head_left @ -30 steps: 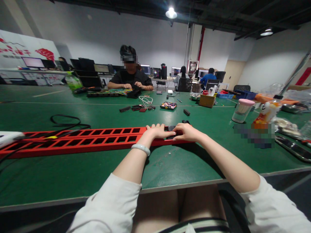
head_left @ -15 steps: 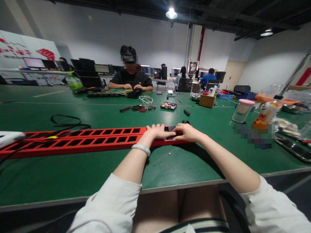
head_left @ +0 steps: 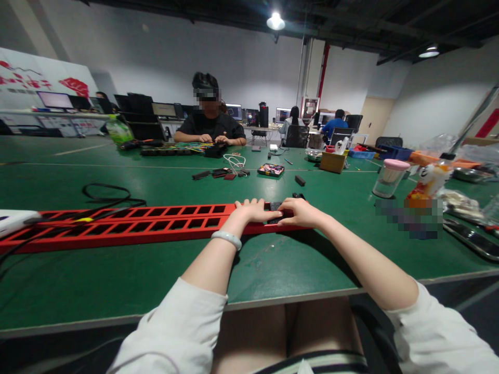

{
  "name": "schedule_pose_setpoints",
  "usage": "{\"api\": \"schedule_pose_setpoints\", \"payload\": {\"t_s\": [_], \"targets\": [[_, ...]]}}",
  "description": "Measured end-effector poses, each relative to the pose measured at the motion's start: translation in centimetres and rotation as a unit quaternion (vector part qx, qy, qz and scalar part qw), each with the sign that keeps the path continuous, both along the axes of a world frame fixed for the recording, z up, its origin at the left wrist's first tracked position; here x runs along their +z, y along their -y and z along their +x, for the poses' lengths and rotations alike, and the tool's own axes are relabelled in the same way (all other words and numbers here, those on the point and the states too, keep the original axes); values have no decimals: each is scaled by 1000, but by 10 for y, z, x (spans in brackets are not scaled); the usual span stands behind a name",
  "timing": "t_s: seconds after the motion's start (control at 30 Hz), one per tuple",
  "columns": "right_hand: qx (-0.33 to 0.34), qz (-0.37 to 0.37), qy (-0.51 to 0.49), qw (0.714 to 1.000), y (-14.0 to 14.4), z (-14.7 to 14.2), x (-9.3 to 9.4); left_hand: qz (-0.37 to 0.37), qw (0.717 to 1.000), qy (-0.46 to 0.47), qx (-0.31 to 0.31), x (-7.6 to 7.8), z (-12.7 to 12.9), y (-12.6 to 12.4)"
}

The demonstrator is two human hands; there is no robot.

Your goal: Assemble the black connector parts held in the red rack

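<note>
On the green table lies a long red slotted frame [head_left: 156, 227], two rows of rectangular openings along it. My left hand [head_left: 253, 212] is wrapped over the frame near its right end, fingers at the far edge and thumb stretched to the right. Curled over that same end, my right hand [head_left: 297, 212] grips a black insert [head_left: 275, 220] seated in the frame, its thumb close to my left thumb. Part of the insert is covered by my fingers. Just beyond my right hand sits a small black piece [head_left: 298, 196].
A black cable [head_left: 105, 195] crosses the frame beside a white device [head_left: 17, 221]. Past the frame lie a black block [head_left: 300, 181], a patterned tray [head_left: 271, 170] and dark pieces [head_left: 221, 173]. A pink-lidded cup [head_left: 390, 179] and bottle [head_left: 429, 179] stand right. Opposite, a person [head_left: 210, 124] handles wires.
</note>
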State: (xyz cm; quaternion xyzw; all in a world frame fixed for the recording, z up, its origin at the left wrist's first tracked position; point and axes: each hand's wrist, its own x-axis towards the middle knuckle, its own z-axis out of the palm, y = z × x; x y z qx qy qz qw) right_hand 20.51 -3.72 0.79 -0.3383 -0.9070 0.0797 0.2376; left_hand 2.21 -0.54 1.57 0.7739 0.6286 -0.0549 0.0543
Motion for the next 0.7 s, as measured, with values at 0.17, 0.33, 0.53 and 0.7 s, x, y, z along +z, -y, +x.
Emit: {"api": "schedule_pose_setpoints", "payload": {"t_s": [0.17,0.33,0.53,0.7], "targets": [[-3,-5,-1,1000,1,0,1,2,1000,-1,-1,2,0,2],[-1,-5,-3,1000,1,-1,1,-1,1000,4,0,3,1,3],[-3,-9,0,1000,1,-1,0,-1,1000,10,1,3,1,4],[1,-6,1,1000,0,0,0,6,1000,13,-7,1,0,2]]}}
